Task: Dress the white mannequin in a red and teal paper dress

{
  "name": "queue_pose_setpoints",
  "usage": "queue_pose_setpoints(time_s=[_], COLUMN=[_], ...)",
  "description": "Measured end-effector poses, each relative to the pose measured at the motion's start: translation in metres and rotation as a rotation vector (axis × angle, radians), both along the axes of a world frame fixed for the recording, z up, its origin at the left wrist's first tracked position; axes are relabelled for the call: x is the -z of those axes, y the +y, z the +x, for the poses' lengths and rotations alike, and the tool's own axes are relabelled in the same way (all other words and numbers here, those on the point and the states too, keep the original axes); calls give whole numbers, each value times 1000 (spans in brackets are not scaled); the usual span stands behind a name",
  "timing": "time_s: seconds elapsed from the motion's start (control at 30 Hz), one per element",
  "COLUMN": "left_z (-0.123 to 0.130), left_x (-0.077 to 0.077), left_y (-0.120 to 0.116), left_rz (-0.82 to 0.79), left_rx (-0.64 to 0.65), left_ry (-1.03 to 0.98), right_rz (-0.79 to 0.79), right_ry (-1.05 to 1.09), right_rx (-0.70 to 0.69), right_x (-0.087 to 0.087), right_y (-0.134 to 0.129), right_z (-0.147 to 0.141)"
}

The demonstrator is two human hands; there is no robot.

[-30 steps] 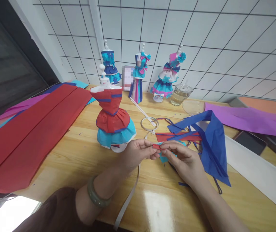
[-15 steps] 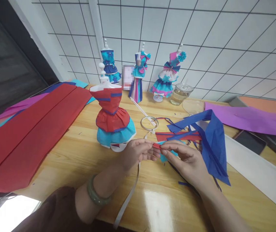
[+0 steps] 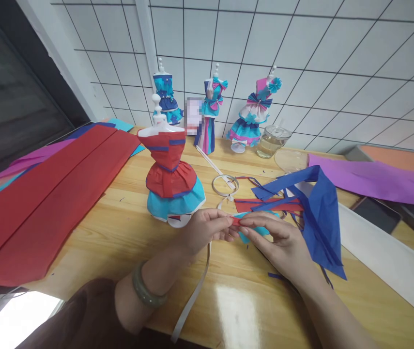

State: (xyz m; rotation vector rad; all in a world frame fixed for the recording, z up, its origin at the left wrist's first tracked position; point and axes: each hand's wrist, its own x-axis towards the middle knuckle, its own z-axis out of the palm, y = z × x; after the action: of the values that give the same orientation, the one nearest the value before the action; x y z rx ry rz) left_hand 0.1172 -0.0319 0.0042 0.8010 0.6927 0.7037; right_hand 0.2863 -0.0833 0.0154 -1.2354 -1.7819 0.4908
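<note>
Between my two hands is a small folded piece of red crepe paper [image 3: 235, 221]. My left hand [image 3: 212, 224] pinches its left end, thumb on top, and wears a green bangle on the wrist. Fingertips of my right hand [image 3: 272, 236] close on the right end. Just behind my left hand stands a mini dress form [image 3: 171, 179] in a red bodice and peplum with blue trim over a turquoise skirt. Turquoise scraps [image 3: 253, 231] lie under my right hand. A pale ribbon [image 3: 196, 300] runs beneath my left hand toward the table's front edge.
Blue paper [image 3: 321, 218] and red strips lie right of my hands, near a ring of tape [image 3: 225, 185]. Large red sheets [image 3: 57, 194] cover the left. Behind stand three dressed forms [image 3: 248, 116] and a glass jar [image 3: 272, 140]. White paper [image 3: 388, 261] and a phone [image 3: 377, 213] lie right.
My hands have drawn slightly closer together on the red paper, and my left fingers have curled in more. The view has shifted a little; the rest stays put.
</note>
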Motion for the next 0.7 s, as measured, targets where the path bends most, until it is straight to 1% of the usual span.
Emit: queue_pose_setpoints(time_s=[0.17,0.37,0.5,0.6,0.7], left_z=[-1,1,2,1,1], left_x=[-2,-3,-5,-5,-5], left_y=[0,-2,-4,-5,-6], left_rz=[-10,17,150,277,365], left_rx=[0,-15,-28,-23,-9], left_ry=[7,24,102,155,196], right_rz=[-35,-125,-175,-181,-174], right_ry=[27,90,132,155,160], right_rx=[36,156,175,175,161], right_x=[2,7,9,9,8], right_y=[1,-1,-1,-1,-2], right_z=[1,1,0,0,0])
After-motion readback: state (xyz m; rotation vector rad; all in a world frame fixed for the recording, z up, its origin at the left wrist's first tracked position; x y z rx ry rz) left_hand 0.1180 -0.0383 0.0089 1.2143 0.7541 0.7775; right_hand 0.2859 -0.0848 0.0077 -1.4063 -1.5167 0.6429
